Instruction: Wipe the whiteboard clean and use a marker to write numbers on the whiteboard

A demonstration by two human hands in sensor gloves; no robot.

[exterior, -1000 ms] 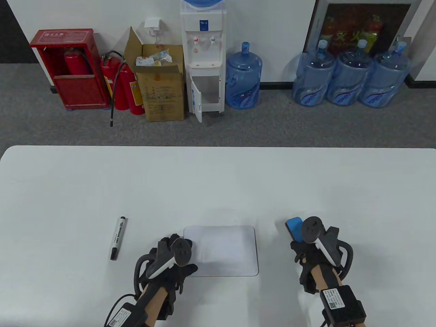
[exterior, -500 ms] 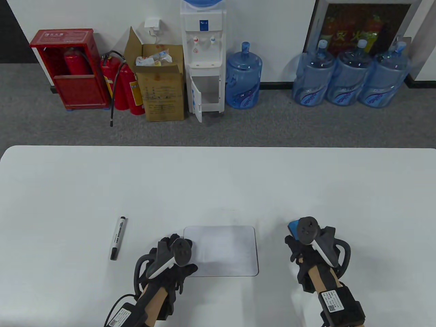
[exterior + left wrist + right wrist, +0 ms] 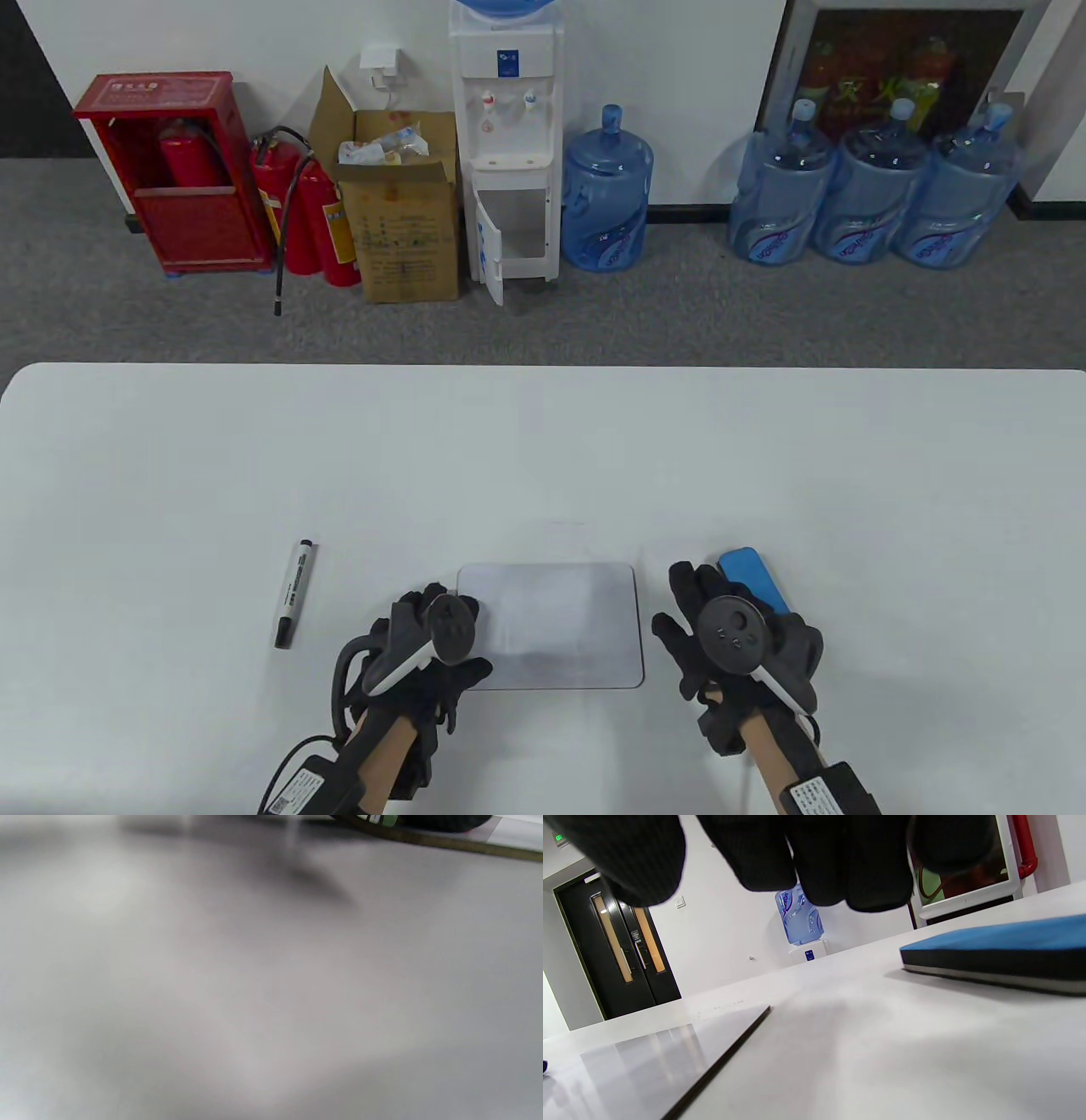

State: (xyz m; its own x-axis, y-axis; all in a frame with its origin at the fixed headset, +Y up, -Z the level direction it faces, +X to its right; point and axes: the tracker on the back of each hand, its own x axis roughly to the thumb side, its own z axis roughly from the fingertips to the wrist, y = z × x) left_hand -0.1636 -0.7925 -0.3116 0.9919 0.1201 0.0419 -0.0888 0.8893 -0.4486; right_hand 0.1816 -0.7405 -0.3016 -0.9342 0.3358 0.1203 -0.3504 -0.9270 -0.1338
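The right hand (image 3: 736, 649) lies open and holds nothing, the blue eraser (image 3: 754, 581) flat on the desk (image 3: 543, 441) just beyond its fingers. The left hand (image 3: 424, 654) rests, fingers relaxed, on the near-left corner of the wiped-looking whiteboard (image 3: 556, 624) between them. Next, likely, the capped marker (image 3: 294, 592) left of it: keep the board pinned. No containers on the desk.

No text is legible; printing on the marker (image 3: 294, 592), the cardboard box (image 3: 407, 229) and the red fire cabinet (image 3: 174, 170) is too small to read.
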